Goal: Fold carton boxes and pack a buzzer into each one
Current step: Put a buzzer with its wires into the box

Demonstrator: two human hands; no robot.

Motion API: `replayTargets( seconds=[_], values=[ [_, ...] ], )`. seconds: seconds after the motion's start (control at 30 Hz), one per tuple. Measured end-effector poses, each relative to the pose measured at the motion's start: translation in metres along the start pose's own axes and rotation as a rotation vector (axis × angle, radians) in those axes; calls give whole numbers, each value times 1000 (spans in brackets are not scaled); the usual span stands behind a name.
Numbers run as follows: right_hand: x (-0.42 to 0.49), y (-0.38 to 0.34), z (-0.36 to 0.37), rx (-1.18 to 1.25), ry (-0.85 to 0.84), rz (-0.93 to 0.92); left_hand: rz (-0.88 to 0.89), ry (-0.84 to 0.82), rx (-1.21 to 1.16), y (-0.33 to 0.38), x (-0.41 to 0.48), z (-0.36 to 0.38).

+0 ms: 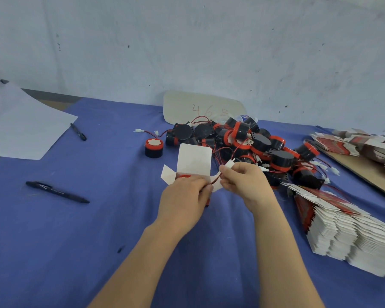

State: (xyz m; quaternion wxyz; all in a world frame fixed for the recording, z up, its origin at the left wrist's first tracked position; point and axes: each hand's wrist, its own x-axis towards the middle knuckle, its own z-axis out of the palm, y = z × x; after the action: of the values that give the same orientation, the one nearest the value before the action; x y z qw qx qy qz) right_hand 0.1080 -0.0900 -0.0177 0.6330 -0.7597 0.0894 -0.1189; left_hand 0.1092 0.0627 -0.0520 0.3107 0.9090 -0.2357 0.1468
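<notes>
**Visitor:** What is the person doing at the table?

**Onlooker:** Both bare hands meet over a blue cloth (98, 230). The left hand (182, 198) curls around a small white carton box (195, 161), gripping its side, I think to keep it upright. The top flap stands open and the side flaps splay outward.

**Visitor:** Is a buzzer inside?

**Onlooker:** Yes. The red rim of a buzzer (183, 176) shows just inside the opening, above the left knuckles. Its wire (215, 181) trails out to the right hand (245, 183), which pinches it between thumb and fingertips near the white connector (229, 163). My guess is the wire is being gathered so it can be tucked in before the flap closes.

**Visitor:** Where are the supplies?

**Onlooker:** Just beyond the right hand lies a heap of buzzers (260, 145), black and red with tangled wires, probably kept within easy reach. One lone buzzer (153, 148) stands left of the heap. A fanned stack of flat cartons (347, 232) lies beside the right forearm.

**Visitor:** Anything else?

**Onlooker:** A near pen (57, 192) and a far pen (78, 131) lie to the left, with a paper sheet (20, 125) at the far left. A card (200, 107) with red handwritten digits leans on the wall.
</notes>
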Motion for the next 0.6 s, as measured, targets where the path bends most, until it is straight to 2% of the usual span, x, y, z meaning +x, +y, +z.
replayTargets(
  seconds=[0.07, 0.27, 0.6],
  values=[
    [4, 4, 5, -94, 94, -74, 6, -13, 51, 0, 1, 3],
    [3, 8, 30, -249, 207, -252, -6, 13, 146, 2, 2, 13],
    [3, 15, 36, -411, -21, -351, 26, -3, 142, 2, -6, 15]
  ],
)
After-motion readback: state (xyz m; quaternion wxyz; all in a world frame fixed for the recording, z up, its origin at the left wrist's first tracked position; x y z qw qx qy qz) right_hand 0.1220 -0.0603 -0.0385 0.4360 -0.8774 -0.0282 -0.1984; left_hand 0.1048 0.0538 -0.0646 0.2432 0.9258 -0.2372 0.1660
